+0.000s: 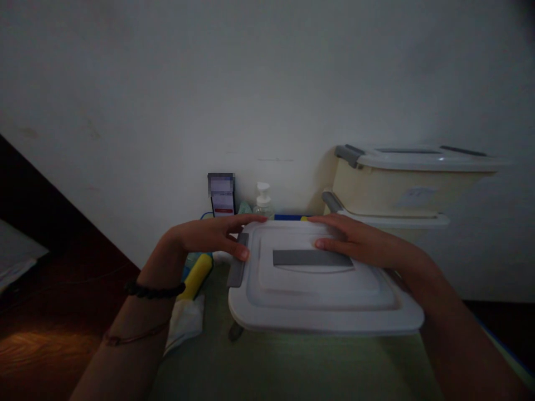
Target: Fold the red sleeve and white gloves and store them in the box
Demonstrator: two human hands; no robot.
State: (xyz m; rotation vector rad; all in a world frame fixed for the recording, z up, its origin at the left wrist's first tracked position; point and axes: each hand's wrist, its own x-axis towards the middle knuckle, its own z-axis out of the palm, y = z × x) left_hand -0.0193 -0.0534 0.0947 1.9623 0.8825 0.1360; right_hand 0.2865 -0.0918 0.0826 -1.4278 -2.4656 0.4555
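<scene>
A white plastic storage box lid [321, 298] with a grey carrying handle and a grey side latch takes up the middle of the view. My left hand [221, 236] grips its far left corner, thumb on top beside the latch and fingers over the far edge. On the far right part, my right hand [355, 236] rests its thumb near the grey handle, with its fingers reaching over the far rim. What lies beneath the lid is hidden. Beyond my left wrist lies a yellow roll-like object [198, 275] with a crumpled white piece [186, 320] below it.
Two lidded cream storage boxes [384, 189] are stacked at the right by the wall. A phone [223, 200] and a clear pump bottle [263, 200] stand behind the lid. Green cloth [301, 367] covers the table; dark wooden floor [50, 345] shows at the left.
</scene>
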